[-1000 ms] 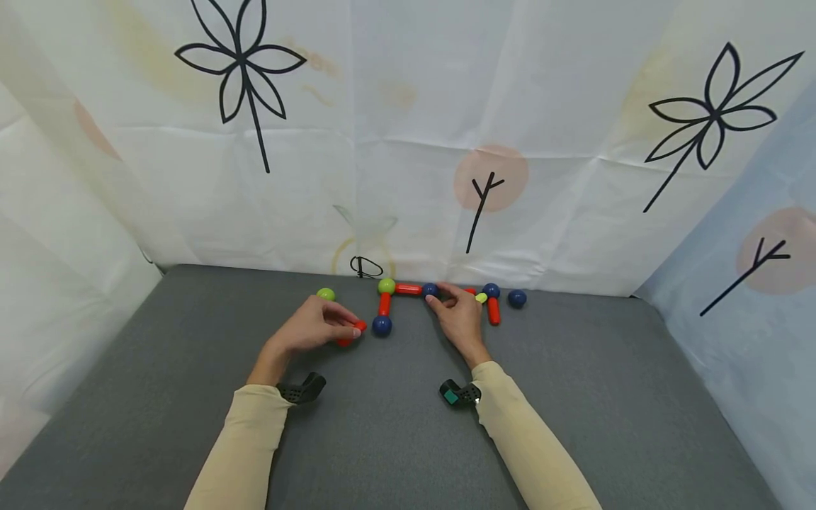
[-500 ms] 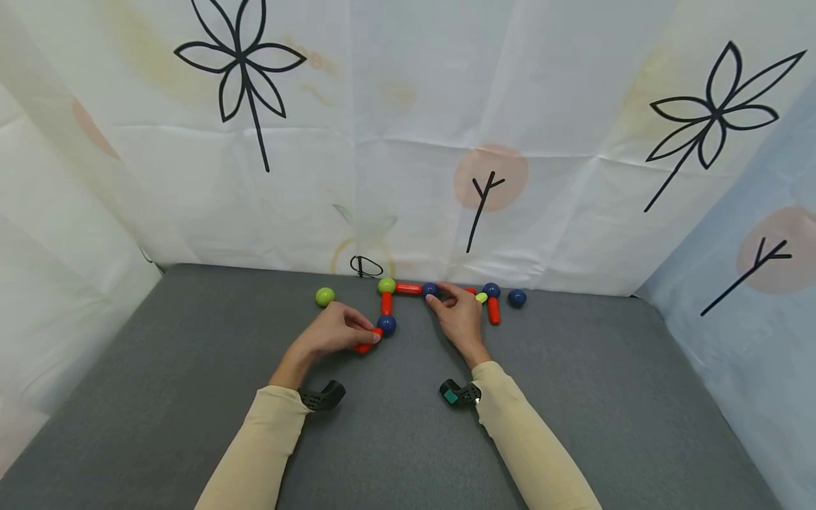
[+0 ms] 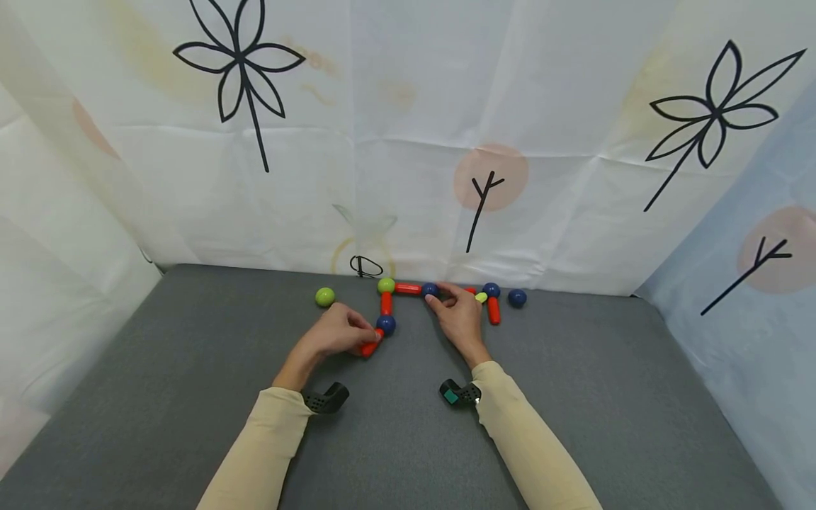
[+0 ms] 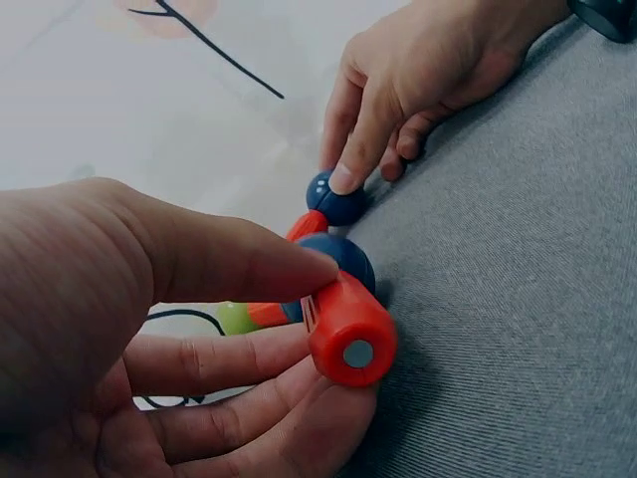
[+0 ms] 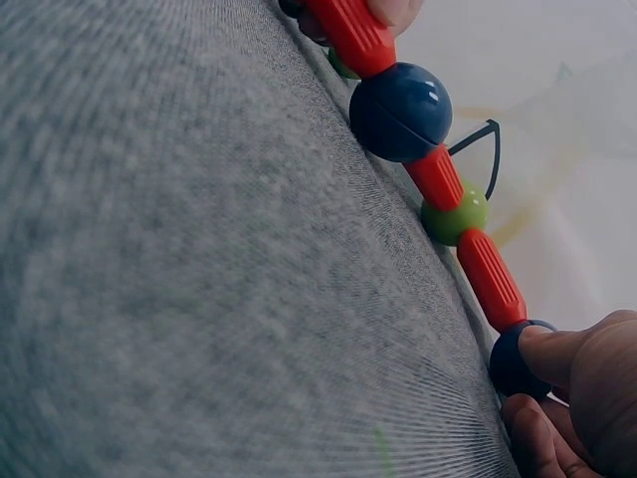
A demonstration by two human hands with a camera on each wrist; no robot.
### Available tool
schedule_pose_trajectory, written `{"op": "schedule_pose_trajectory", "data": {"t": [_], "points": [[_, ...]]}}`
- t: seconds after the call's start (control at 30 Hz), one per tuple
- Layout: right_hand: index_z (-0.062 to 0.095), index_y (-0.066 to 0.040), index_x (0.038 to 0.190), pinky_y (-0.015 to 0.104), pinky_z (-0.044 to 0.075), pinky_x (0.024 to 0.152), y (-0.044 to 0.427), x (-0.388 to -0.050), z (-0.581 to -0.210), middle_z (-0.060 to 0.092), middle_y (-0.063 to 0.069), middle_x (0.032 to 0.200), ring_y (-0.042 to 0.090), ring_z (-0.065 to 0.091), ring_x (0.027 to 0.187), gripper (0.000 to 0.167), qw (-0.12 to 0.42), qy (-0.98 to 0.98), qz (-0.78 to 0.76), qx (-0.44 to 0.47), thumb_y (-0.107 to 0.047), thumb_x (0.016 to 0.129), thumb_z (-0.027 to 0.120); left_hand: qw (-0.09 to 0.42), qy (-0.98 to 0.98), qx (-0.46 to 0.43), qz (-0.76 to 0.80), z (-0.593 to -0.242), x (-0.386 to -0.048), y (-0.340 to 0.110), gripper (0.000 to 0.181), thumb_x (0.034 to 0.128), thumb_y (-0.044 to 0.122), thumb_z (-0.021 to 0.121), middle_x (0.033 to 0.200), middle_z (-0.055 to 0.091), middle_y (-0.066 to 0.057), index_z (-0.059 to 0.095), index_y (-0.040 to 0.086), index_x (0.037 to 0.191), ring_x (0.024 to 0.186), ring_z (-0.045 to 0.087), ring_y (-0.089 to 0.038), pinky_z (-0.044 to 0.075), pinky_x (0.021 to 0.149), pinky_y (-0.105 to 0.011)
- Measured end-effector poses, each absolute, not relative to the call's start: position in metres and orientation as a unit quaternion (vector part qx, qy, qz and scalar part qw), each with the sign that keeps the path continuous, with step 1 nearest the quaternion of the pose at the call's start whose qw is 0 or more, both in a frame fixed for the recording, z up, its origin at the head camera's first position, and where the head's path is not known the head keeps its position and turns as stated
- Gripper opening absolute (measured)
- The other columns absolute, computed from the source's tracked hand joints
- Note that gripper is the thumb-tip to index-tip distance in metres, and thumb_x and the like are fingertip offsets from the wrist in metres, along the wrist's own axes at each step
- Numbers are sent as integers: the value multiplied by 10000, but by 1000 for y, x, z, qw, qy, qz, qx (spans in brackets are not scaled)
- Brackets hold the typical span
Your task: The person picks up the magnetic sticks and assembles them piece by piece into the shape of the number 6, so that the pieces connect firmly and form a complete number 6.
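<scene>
My left hand (image 3: 336, 331) pinches a red magnetic rod (image 4: 350, 329) between thumb and fingers; a round metal disc shows in its near end. The rod's far end meets a blue ball (image 5: 400, 112). From that ball a red rod (image 3: 387, 304) runs back to a green ball (image 3: 386, 285). A further red rod (image 3: 408, 288) leads right to a second blue ball (image 3: 430, 290). My right hand (image 3: 460, 319) grips this second ball with thumb and fingers. All these pieces form one bent chain near the back edge of the grey table.
A loose green ball (image 3: 325, 297) lies left of the chain. Right of my right hand, a blue ball (image 3: 491, 290) touches a red rod (image 3: 494, 312), beside a partly hidden yellow-green piece (image 3: 481, 298). Another blue ball (image 3: 517, 298) sits farther right. A patterned cloth (image 3: 408, 177) hangs behind.
My left hand has moved right with the red rod, bringing it against the blue ball, which shifted slightly right. The rod has then swung steeper. My right hand has stayed put.
</scene>
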State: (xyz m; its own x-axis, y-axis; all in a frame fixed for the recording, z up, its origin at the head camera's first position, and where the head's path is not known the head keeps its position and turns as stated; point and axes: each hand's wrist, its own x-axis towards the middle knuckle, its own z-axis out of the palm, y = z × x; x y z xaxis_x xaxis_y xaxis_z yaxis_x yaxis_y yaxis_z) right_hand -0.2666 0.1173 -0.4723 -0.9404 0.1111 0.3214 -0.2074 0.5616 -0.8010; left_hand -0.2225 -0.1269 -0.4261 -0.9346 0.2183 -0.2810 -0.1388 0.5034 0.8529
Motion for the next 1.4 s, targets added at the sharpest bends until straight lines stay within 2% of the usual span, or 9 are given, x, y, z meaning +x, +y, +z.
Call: {"op": "schedule_pose_trajectory", "data": {"t": [0.57,0.8,0.93,1.13,1.23,1.3,1.4], "points": [[762,-66,1163,321,476,638,117,-267,-473,730,99,798,242,686,739,318,176,-864,471,28,-171,870,828,193,829,-31,524,-416,-219,-120,244,909,143,779,932,710,-142,754,-64,1036,643,697,-150,602,656,-318],[760,-67,1165,313,472,633,117,-267,-473,730,96,798,237,684,737,315,171,-866,469,24,-180,878,823,202,819,-37,536,-417,-221,-126,349,966,210,723,937,717,-145,705,-96,1133,677,692,-150,603,677,-310],[761,-77,1168,313,472,643,117,-267,-473,729,87,794,226,681,737,314,166,-868,468,18,-193,882,821,135,834,-35,533,-416,-224,-138,353,971,269,716,913,727,-143,724,-63,1091,701,692,-151,596,687,-304],[762,-75,1164,323,482,652,117,-268,-473,733,86,799,223,684,737,311,169,-868,467,18,-191,882,820,-68,850,-16,522,-421,-227,-162,303,945,274,750,965,748,-138,747,20,1110,781,717,-214,556,675,-264],[762,-68,1160,320,488,648,117,-268,-473,734,85,801,222,685,734,308,173,-867,466,21,-182,880,821,-156,835,-10,527,-428,-230,-170,299,928,204,769,1002,739,-161,737,-6,1140,864,700,-259,532,690,-227],[762,-65,1160,319,489,648,117,-267,-473,733,88,805,224,684,737,307,173,-868,466,21,-180,881,819,-189,825,-16,532,-432,-231,-173,318,911,166,786,1046,727,-182,728,-19,1163,939,675,-291,526,749,-246],[760,-72,1169,316,484,650,116,-267,-473,731,89,811,226,681,745,313,169,-867,468,19,-190,885,819,-198,817,-24,541,-440,-232,-177,378,899,142,798,1149,689,-212,702,-31,1221,1051,630,-346,516,874,-351]]}}
